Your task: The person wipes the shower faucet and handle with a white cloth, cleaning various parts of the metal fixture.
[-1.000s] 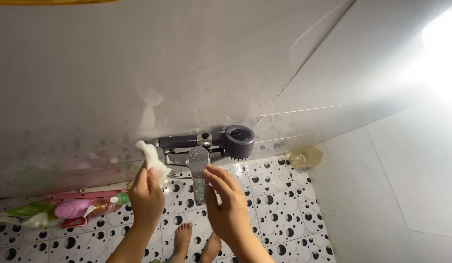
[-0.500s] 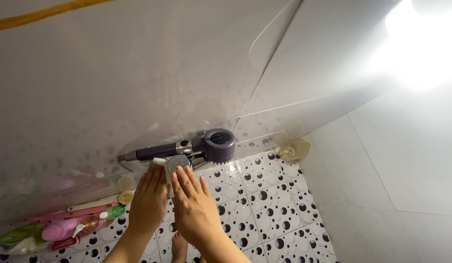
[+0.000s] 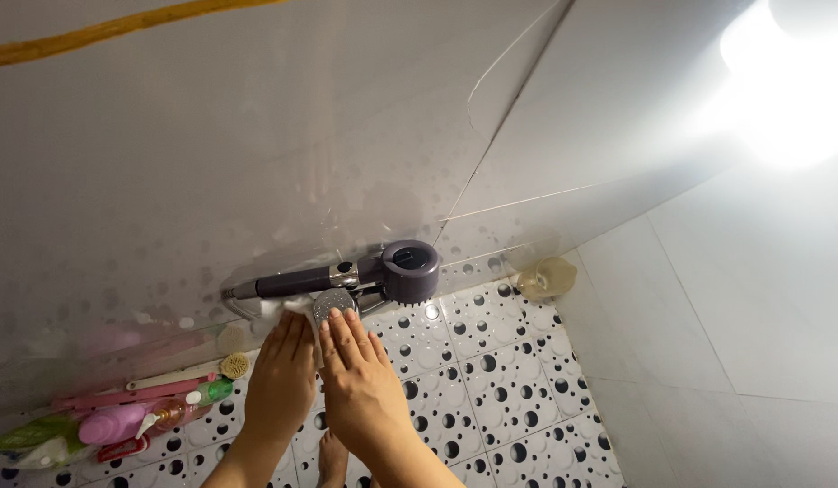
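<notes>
1. A person's two hands meet at a wall-mounted shower mixer [image 3: 342, 276] in a tiled bathroom, seen from above. The left hand [image 3: 281, 380] presses a white cloth [image 3: 297, 307] against the fitting; only a corner of the cloth shows past the fingertips, so the fingers look laid flat over it rather than clenched.

2. The right hand [image 3: 360, 393] lies open with fingers straight, their tips resting on the chrome lever [image 3: 333, 304] that sticks out from the mixer; it grips nothing.

3. The cloth looks soft, light and limp (probably damp, given the droplets on the wall [image 3: 256, 163]), best kept bunched under the fingers. The mixer is rigid metal fixed to the wall; its wet chrome and dark grey body are likely slippery, and the lever is the natural part to hold.

4. At the mixer's right end sits a dark round knob [image 3: 410, 268], touching the body and crowding the lever from that side.

5. Below, on the black-dotted floor mat [image 3: 491, 380], lie a pink bottle [image 3: 116, 423], a green-capped bottle [image 3: 188, 404] and a pale sachet [image 3: 26, 438] at the left, well apart from the hands. A yellowish clear container [image 3: 545, 276] sits in the corner, near the knob. The person's bare feet [image 3: 333, 459] show between the forearms.
</notes>
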